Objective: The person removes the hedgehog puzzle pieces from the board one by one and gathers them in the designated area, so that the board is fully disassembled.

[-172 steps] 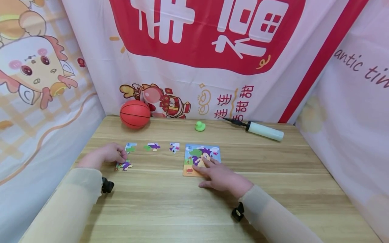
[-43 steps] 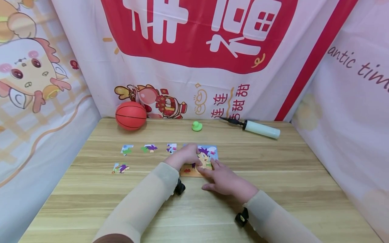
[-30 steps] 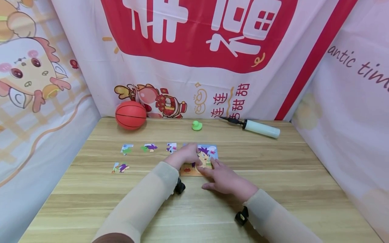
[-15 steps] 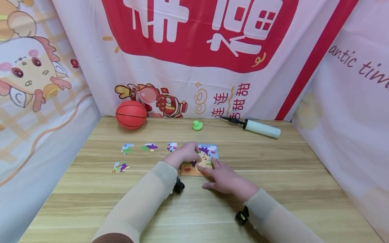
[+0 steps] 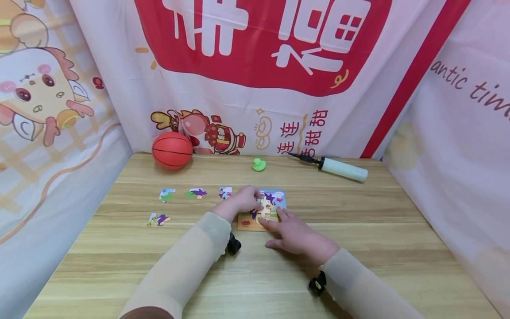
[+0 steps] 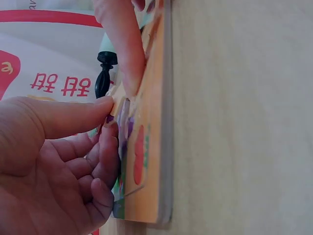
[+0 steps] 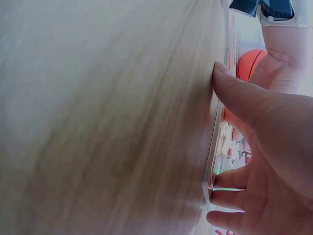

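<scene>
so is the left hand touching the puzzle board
Touching: the left wrist view shows the left hand with fingertips against a piece on the puzzle board.

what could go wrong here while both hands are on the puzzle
The left hand pinches a puzzle piece lifted at an angle over the puzzle board; pushed in tilted, it might jam or pop neighbouring pieces out. The right hand steadies the board only at its near edge, so it could slide on the smooth table. The left sleeve passes close to the loose pieces and might brush them.
</scene>
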A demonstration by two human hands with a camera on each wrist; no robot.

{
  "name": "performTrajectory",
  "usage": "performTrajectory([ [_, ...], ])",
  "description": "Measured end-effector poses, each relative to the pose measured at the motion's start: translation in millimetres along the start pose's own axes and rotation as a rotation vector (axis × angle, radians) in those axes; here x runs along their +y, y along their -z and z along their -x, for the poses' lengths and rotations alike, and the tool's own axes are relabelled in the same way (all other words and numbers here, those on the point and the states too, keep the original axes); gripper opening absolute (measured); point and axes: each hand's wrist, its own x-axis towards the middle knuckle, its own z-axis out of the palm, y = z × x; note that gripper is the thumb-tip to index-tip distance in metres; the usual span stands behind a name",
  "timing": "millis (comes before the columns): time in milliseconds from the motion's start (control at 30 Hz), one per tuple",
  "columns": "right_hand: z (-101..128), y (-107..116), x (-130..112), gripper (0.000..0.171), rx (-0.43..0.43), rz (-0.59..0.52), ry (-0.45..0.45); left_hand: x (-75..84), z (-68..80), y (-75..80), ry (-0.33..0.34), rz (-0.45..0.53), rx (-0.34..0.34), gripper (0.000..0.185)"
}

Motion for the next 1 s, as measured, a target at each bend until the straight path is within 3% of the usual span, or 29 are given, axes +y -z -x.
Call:
performTrajectory([
  [333, 0.7, 0.5, -0.1, 0.065, 0.005, -0.011, 0.015, -1.9, 1.4, 3.4, 0.019, 0.051, 0.043, 0.011],
  [600, 1.4, 0.6, -2.1, 0.065, 0.002, -0.011, 0.009, -12.7, 4.2, 16.5, 0.019, 0.101, 0.109, 0.011],
  [767, 1.1, 0.0, -3.0, 0.066, -0.008, -0.022, -0.003, -26.0, 16.8, 36.9, 0.044, 0.116, 0.161, 0.005],
  [1000, 1.9, -0.9, -1.7, 0.067, -0.003, -0.038, -0.018, -55.0, 43.5, 81.7, 0.083, 0.090, 0.210, 0.007],
])
